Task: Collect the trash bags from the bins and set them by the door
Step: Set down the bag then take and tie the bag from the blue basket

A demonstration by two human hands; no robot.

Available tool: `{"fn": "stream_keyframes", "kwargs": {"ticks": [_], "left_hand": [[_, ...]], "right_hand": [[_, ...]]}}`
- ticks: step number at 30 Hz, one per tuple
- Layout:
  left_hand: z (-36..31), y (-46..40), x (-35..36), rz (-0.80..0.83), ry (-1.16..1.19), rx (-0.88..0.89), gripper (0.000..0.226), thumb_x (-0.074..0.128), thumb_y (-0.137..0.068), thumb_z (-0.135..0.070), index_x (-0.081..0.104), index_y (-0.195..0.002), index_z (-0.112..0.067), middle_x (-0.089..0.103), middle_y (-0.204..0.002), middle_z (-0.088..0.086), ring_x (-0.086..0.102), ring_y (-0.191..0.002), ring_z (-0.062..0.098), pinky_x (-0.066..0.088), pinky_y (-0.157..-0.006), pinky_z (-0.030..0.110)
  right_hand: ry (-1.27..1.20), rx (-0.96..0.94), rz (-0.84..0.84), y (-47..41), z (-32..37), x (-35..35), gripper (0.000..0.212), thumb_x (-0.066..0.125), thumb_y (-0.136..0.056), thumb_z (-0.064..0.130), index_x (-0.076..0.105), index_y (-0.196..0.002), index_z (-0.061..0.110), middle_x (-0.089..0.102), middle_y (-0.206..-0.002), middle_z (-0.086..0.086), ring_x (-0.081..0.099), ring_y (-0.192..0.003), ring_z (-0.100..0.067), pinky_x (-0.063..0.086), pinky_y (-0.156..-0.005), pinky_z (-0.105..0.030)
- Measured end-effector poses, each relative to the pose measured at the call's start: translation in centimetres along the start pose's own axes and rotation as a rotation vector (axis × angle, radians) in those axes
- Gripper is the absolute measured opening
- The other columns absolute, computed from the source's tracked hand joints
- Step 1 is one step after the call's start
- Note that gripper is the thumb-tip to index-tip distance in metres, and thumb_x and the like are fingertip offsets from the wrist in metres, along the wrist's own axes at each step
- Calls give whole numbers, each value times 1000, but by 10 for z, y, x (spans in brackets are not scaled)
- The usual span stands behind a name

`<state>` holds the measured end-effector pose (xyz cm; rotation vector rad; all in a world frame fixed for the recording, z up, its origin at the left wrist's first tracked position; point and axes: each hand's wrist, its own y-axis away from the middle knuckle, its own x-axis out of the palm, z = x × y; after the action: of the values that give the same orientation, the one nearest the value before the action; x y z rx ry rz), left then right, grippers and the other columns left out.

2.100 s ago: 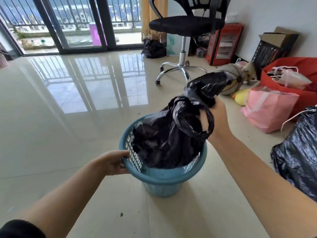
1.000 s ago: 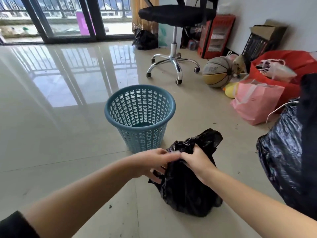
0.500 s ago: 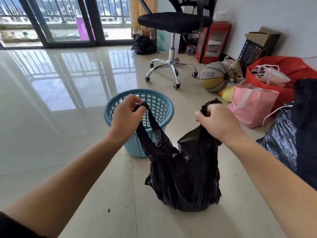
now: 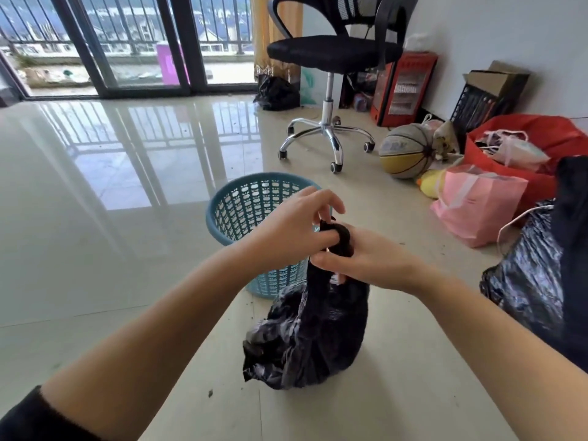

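Note:
A black trash bag sits on the tiled floor just in front of an empty blue mesh bin. Both hands meet above the bag at its twisted neck. My left hand pinches the bag's top handle between fingers and thumb. My right hand grips the gathered neck just below, fingers curled round it. A second, larger black bag lies at the right edge, partly cut off by the frame.
An office chair stands behind the bin. Along the right wall lie a basketball, a pink bag, a red bag and a red heater. Another black bag sits by the glass balcony doors.
The bag came out of the bin onto the floor. Half a second ago my hands held its two handles apart; now they have come together at the bag's neck.

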<state>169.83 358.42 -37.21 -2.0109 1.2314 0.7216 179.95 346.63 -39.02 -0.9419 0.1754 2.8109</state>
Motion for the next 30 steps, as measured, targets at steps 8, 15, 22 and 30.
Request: {"fn": "stream_keyframes", "kwargs": {"ticks": [8, 15, 22, 30], "left_hand": [[9, 3, 8, 111, 211, -174, 25, 51, -87, -12, 67, -104, -22, 66, -97, -9, 60, -84, -3, 47, -74, 10], [34, 5, -7, 329, 506, -262, 21, 54, -94, -17, 65, -111, -16, 64, -87, 3, 60, -82, 11, 52, -92, 34], [40, 5, 6, 121, 161, -152, 10, 56, -92, -18, 55, -82, -16, 61, -76, -2, 58, -72, 11, 53, -79, 36], [53, 8, 28, -34, 692, -301, 6, 57, -93, -17, 54, -94, -12, 62, -89, 4, 62, -87, 16, 52, -94, 44]], "right_hand": [[-19, 100, -120, -6, -1, 22, 46, 53, -92, 36, 48, -48, 28, 40, -35, 14, 36, -35, -3, 27, -39, -11], [-492, 218, -138, -10, -2, 11, 33, 31, -100, 23, 55, -82, 10, 36, -45, 5, 22, -37, -9, 11, -45, -26], [-442, 209, -173, -15, -17, 16, 33, 28, -99, 21, 57, -88, 10, 42, -53, 1, 38, -47, -15, 34, -55, -29], [-765, 316, -30, -14, -30, 10, 32, 25, -100, 16, 56, -100, 11, 43, -55, 0, 37, -49, -15, 38, -56, -25]]}}
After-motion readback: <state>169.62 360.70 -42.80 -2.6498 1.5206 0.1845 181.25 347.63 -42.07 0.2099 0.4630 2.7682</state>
